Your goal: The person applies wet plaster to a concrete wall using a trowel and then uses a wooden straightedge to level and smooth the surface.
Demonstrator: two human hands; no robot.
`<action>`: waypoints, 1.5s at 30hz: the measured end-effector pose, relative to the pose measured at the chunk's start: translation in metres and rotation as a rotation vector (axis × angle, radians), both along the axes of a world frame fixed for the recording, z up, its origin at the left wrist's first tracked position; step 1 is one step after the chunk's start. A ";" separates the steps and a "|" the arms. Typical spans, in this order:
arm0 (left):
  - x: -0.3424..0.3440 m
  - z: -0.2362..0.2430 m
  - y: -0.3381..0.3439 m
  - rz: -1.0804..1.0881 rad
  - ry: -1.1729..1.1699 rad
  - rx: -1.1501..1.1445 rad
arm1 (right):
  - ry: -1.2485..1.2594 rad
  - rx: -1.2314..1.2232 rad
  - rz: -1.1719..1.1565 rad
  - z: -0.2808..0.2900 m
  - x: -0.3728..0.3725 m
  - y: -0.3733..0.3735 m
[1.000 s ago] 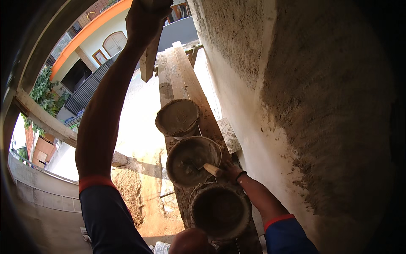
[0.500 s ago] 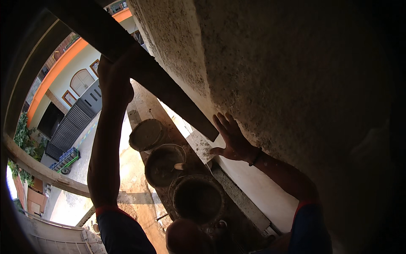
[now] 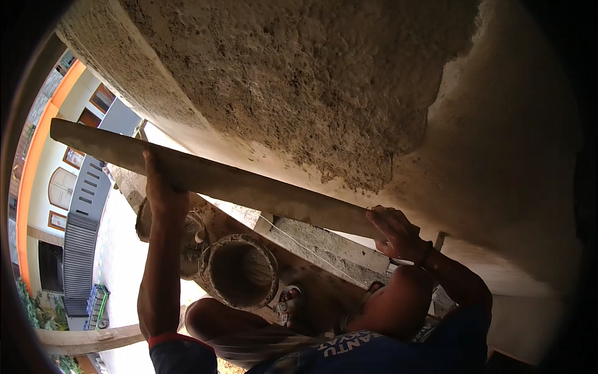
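A long, flat, greyish plastering straightedge [image 3: 249, 187] slants across the middle, its far left end raised and its lower end at the right. My left hand [image 3: 167, 196] grips it from below, left of its middle, with the thumb up over its face. My right hand [image 3: 397, 234] is closed round its right end. Just beyond the board rises a wall with a patch of rough, damp-looking plaster [image 3: 299, 93], bordered on the right by smoother plaster [image 3: 498, 124]. I cannot tell whether the board's far edge touches the wall.
Below is a narrow wooden plank platform [image 3: 305, 262] with a mortar-crusted bucket [image 3: 243, 271] and more buckets partly hidden behind my left forearm. My bent knees and sandalled feet are beside them. A concrete ledge [image 3: 324, 246] runs along the wall; a pole [image 3: 93, 340] crosses at lower left.
The straightedge has swung from a steep slant to a flatter one. My right hand, spread against the wall before, is now closed on its end. The view has shifted toward the wall.
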State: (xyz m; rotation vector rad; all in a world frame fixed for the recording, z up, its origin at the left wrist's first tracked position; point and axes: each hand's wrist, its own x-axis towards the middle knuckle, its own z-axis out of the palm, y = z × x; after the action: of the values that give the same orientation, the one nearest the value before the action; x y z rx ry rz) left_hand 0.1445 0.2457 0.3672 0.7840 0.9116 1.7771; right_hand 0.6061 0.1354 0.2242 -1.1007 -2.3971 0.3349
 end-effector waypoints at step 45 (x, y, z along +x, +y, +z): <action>0.346 -0.583 0.093 0.068 -0.594 -0.983 | 1.858 -0.510 -1.211 -0.245 0.267 -0.083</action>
State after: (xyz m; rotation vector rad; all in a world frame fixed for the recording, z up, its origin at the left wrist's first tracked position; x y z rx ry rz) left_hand 0.4910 0.3388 -0.2157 -0.3870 1.2078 1.2420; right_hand 0.8730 0.0525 -0.0211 -1.2115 0.0643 0.9084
